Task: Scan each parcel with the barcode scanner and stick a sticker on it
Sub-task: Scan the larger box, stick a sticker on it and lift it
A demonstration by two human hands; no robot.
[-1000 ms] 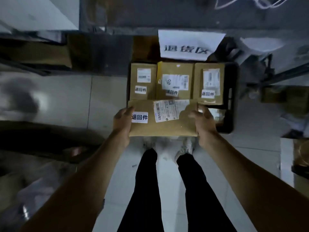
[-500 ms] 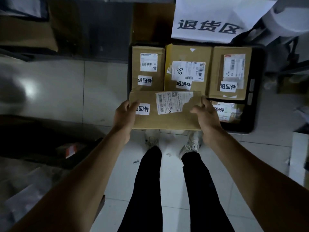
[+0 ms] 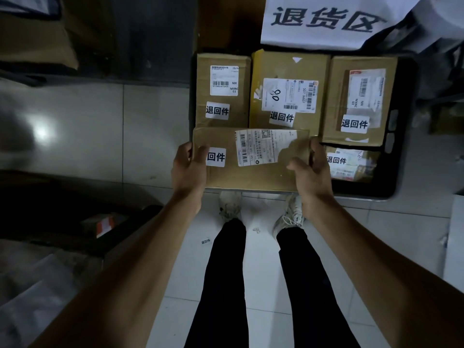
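The flat cardboard parcel (image 3: 251,159) looks light and stiff, so the left hand (image 3: 188,169) and right hand (image 3: 311,172), fingers curled round its short ends, seem well placed

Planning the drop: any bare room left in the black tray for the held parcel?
Back row is packed: three boxes side by side. Front right holds a small parcel. The front left looks free, but the held parcel hides it. Bare floor tiles lie left of the tray.
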